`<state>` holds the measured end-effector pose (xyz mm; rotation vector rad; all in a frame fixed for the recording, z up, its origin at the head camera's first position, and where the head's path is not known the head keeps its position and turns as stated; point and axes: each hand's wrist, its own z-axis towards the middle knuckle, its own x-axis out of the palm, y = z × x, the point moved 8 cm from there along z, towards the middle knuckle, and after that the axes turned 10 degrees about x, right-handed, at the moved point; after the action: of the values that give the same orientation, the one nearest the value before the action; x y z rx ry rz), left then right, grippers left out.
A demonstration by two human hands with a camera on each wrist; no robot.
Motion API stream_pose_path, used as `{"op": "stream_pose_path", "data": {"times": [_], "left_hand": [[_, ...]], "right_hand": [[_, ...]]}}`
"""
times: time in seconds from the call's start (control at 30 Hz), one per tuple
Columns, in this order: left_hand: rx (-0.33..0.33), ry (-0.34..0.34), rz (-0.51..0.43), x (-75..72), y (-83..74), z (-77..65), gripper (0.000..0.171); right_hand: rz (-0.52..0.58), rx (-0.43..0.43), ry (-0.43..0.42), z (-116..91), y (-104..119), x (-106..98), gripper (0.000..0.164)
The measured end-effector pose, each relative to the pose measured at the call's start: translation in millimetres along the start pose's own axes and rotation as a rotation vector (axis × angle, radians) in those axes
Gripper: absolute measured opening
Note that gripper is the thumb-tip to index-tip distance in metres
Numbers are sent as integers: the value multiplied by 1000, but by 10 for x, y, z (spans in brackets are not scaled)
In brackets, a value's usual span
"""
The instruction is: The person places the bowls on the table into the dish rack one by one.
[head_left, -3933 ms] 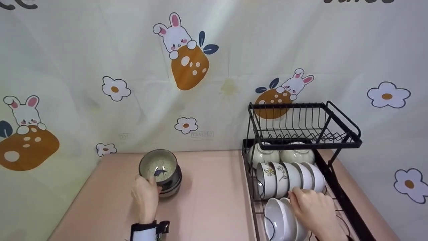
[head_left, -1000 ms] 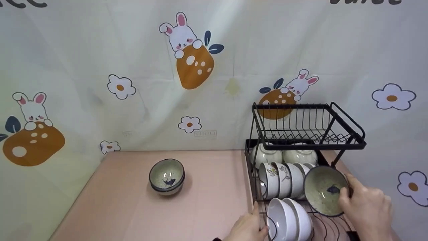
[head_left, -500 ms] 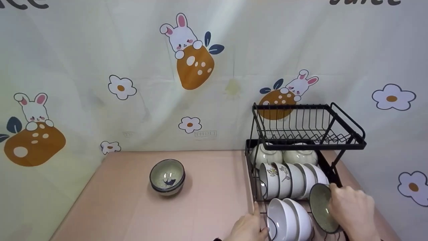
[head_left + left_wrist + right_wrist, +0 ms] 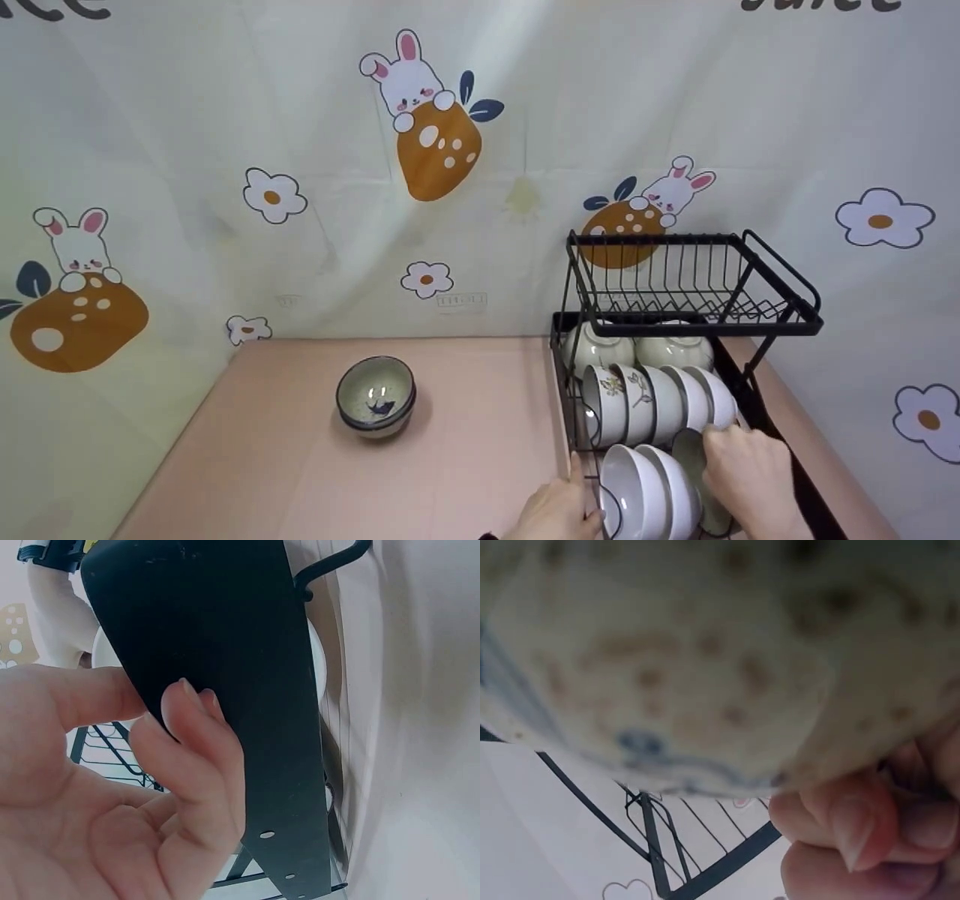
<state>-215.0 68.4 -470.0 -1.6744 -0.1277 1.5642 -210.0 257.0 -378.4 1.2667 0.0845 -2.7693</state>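
Observation:
A greenish-grey bowl [image 4: 712, 491] stands on edge in the lower tier of a black dish rack [image 4: 780, 450], just right of two white bowls [image 4: 628, 487]. My right hand [image 4: 750, 476] grips it at the right side; its speckled outer wall [image 4: 705, 667] fills the top of the right wrist view, with curled fingers [image 4: 855, 821] below. Much of this bowl is hidden by the hand. At the rack's near left side, my left hand [image 4: 555, 510] holds the edge. The left wrist view shows curled fingers [image 4: 199, 757] against the rack's black side panel [image 4: 217, 637].
Two nested greenish bowls [image 4: 375, 397] sit on the pink table [image 4: 480, 435] at left. Several white bowls [image 4: 652, 405] stand in a row within the rack, with pale upturned bowls [image 4: 600, 349] behind. The rack's upper wire shelf [image 4: 675, 292] overhangs them.
The left hand left the bowl stack for the rack's left edge. My right hand carried a greenish bowl into the rack, turned it on edge and moved it left beside the white bowls.

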Motion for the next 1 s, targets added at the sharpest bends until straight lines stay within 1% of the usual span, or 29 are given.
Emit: {"op": "stream_pose_path", "data": {"times": [0.13, 0.27, 0.33, 0.47, 0.5, 0.6, 0.8, 0.93, 1.0], "left_hand": [[8, -3, 26, -2, -2, -1, 75], [29, -13, 64, -2, -13, 2, 74], [31, -12, 73, -1, -14, 0, 74], [6, 4, 45, 8, -3, -3, 75], [8, 2, 48, 9, -4, -1, 75], [11, 0, 52, 8, -6, -3, 76], [31, -3, 73, 3, -17, 0, 76], [30, -1, 75, 11, -14, 2, 75], [27, 2, 72, 18, -10, 5, 75]], "right_hand": [[-18, 6, 64, -16, 57, 59, 26], [-45, 7, 99, -34, 129, 103, 23], [-59, 1, 92, -41, 175, 113, 23], [-73, -21, 70, -60, 262, 120, 21], [-70, -24, 62, -65, 279, 118, 21], [-59, -22, 76, -76, 299, 133, 21], [-51, 36, 171, -76, 256, 172, 17], [-47, 64, 236, -77, 226, 198, 14], [-39, 77, 254, -82, 210, 203, 15]]}}
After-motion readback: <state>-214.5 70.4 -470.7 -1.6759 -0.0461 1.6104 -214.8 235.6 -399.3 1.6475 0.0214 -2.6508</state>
